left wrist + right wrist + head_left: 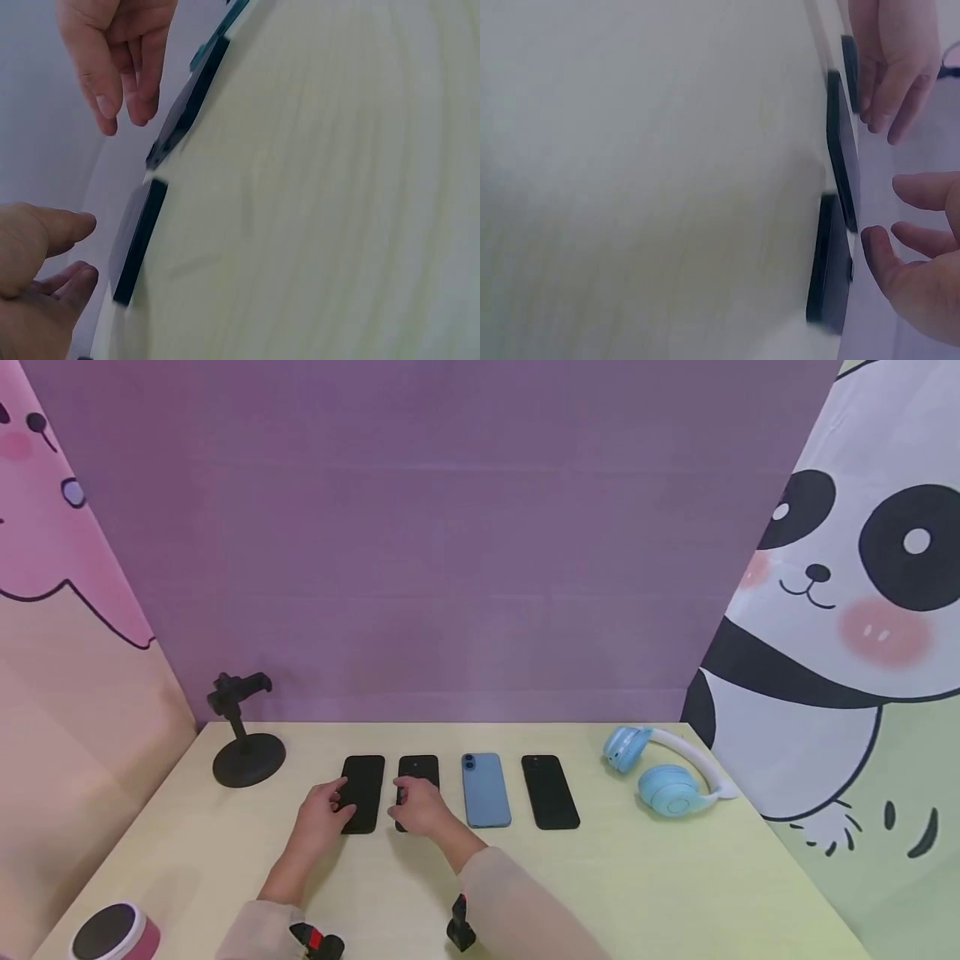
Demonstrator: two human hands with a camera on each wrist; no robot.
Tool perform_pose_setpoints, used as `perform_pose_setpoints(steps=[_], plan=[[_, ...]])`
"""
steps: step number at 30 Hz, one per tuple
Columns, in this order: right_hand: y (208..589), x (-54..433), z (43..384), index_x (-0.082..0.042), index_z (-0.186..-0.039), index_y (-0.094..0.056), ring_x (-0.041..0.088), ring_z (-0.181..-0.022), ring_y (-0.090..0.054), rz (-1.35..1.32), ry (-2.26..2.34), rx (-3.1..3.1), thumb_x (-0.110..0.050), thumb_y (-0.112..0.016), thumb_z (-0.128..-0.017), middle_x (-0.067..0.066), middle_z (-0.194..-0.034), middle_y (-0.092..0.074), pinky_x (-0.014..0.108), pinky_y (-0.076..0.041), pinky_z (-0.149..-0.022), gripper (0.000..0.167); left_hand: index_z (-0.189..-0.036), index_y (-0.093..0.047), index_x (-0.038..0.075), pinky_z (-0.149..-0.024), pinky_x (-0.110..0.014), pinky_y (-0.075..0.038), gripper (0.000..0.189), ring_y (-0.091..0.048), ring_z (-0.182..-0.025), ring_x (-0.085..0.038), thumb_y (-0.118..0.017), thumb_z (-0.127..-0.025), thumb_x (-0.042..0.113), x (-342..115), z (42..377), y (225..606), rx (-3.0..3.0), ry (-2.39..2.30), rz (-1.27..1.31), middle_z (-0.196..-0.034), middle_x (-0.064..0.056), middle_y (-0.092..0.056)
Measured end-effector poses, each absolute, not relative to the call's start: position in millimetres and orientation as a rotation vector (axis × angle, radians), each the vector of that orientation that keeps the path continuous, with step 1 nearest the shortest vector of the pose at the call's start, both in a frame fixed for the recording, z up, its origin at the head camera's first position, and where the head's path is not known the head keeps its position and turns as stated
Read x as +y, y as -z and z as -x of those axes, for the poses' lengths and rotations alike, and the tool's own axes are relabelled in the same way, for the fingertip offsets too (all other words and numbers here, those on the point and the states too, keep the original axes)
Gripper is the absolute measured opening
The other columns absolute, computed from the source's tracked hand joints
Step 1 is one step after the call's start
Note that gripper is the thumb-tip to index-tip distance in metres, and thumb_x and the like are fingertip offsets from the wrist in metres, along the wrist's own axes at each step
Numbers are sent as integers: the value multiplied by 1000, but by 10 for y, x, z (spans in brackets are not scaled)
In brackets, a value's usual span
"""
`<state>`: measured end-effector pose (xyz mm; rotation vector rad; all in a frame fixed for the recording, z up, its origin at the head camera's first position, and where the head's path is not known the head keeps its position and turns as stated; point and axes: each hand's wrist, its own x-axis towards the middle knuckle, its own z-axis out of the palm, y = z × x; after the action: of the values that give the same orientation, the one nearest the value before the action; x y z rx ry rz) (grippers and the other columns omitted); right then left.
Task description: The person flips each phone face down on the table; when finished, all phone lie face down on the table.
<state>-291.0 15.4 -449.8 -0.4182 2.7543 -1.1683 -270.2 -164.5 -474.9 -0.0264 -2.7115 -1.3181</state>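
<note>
Four would exceed a small count, so several phones lie in a row on the table (645, 877). My left hand (322, 814) is over the left edge of the leftmost black phone (363, 802), thumb and fingers spread apart. In the left wrist view a gap shows between this hand (37, 277) and the nearest phone (139, 244). My right hand (422, 806) hovers at the second black phone (420, 767) and hides its lower part; its fingers are loosely bent around nothing. To its right lie a light blue phone (486, 793) and another black phone (551, 793).
A black phone stand (249, 760) with a round base stands at the back left. Blue and white headphones (671, 789) lie at the back right. A round pink and white object with a dark top (105, 931) sits at the front left. A purple backdrop (442, 543) rises behind the table.
</note>
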Motion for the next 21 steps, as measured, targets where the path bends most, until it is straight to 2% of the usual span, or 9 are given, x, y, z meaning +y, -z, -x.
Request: perform_pose_setpoints(steps=[7,10,16,21], plan=[[4522,-79,2890,-1,-132,-57,24,-96,-63,398,1130,2735,-10,-70,-88,14,-108,-65,38,-51,-82,46,-131,-49,-13,-92,-55,-45,45,-53,-111,-47,-63,-92,3,-1851,2711,4793,-2785,1289,-24,-121,-35,-52],[4524,-137,2887,-1,-130,-58,24,-92,-63,364,1148,2722,-10,-72,-87,14,-105,-66,38,-52,-81,45,-130,-52,-12,-91,-54,-45,43,-54,-108,-44,-63,-92,4,-1885,2713,4806,-2808,1319,-24,-118,-33,-55],[4554,-198,2863,0,-125,-61,28,-102,-63,311,1221,2698,-7,-74,-84,17,-109,-67,39,-50,-87,44,-128,-54,-11,-88,-50,-47,41,-56,-101,-37,-64,-91,4,-1911,2685,4815,-2817,1362,-18,-115,-28,-58],[4570,-210,2842,1,-124,-61,23,-90,-63,262,1341,2652,-4,-75,-83,15,-101,-66,36,-52,-80,43,-126,-56,-11,-87,-49,-47,38,-57,-101,-36,-64,-91,2,-1911,2660,4813,-2799,1383,10,-114,-26,-59]])
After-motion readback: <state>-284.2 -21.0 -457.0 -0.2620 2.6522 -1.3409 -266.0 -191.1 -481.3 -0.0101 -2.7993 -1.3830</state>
